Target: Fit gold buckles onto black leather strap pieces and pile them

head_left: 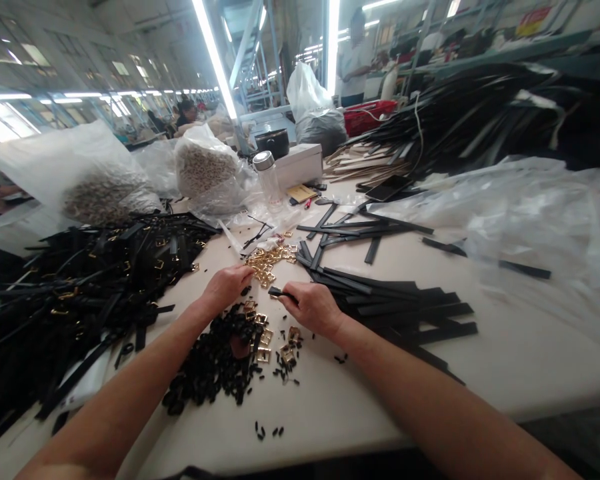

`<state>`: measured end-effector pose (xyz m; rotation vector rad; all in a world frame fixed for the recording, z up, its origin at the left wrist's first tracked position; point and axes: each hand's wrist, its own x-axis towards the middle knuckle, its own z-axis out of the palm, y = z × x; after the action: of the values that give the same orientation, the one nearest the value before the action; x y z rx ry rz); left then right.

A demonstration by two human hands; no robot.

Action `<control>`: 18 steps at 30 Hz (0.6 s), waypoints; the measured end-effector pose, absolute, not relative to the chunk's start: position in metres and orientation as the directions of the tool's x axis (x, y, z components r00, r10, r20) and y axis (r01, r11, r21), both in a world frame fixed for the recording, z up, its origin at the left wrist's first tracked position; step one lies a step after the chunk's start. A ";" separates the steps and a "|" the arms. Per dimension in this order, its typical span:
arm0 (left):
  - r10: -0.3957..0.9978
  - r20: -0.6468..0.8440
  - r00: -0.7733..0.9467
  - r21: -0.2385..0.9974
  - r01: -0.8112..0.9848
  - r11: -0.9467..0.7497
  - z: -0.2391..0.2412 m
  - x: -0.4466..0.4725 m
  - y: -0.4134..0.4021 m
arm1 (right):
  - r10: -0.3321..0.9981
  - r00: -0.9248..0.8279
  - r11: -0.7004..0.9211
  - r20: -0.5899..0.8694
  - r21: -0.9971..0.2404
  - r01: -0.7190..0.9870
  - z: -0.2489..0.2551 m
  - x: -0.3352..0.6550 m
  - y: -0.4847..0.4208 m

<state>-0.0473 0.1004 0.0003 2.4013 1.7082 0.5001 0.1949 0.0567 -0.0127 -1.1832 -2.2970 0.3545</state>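
My left hand [226, 285] is closed, its fingertips pinching into a small heap of gold metal buckles [269, 261]; what it grips is hidden. My right hand [311, 307] is closed on the end of a black strap [276, 291]. Between my forearms lies a pile of small black loops [215, 363] mixed with a few more gold buckles [275, 343]. Several flat black straps [400, 308] are stacked just right of my right hand.
A big tangle of black straps with buckles [75, 293] fills the left. Clear bags of metal parts [203, 170] stand at the back with a jar [267, 175] and white box [300, 163]. Plastic sheeting [530, 220] covers the right. People work in the background.
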 end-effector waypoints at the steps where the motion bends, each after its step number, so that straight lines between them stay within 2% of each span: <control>1: 0.939 0.198 0.283 0.321 0.886 -0.335 0.001 -0.047 0.099 | 0.816 -0.475 0.577 0.329 -0.454 0.678 -0.013 0.195 0.057; 3: 0.939 0.229 0.258 0.335 0.884 -0.324 0.005 -0.045 0.095 | 0.823 -0.468 0.568 0.322 -0.460 0.683 -0.012 0.195 0.057; 5: 0.947 0.255 0.195 0.418 0.861 -0.289 0.011 -0.043 0.085 | 0.829 -0.458 0.560 0.321 -0.472 0.681 -0.013 0.194 0.057; 7: 0.969 0.226 0.095 0.606 0.765 -0.217 0.018 -0.038 0.071 | 0.835 -0.447 0.550 0.320 -0.487 0.679 -0.014 0.194 0.057; 9: 0.992 0.126 0.014 0.805 0.583 -0.110 0.024 -0.031 0.056 | 0.838 -0.444 0.546 0.317 -0.495 0.676 -0.014 0.193 0.057; 11: 1.000 0.019 -0.008 0.908 0.419 -0.014 0.029 -0.022 0.041 | 0.834 -0.452 0.552 0.318 -0.499 0.668 -0.015 0.193 0.056; 14: 0.997 -0.076 0.000 0.953 0.294 0.072 0.032 -0.008 0.026 | 0.818 -0.475 0.574 0.324 -0.503 0.646 -0.014 0.193 0.054; 18: 0.993 -0.115 -0.038 0.969 0.215 0.120 0.030 0.004 0.019 | 0.777 -0.528 0.626 0.342 -0.509 0.591 -0.014 0.192 0.053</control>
<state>0.0039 0.0193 0.0303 1.2639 1.4405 1.0279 0.1924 0.0527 -0.0137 -1.0705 -2.3026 0.4504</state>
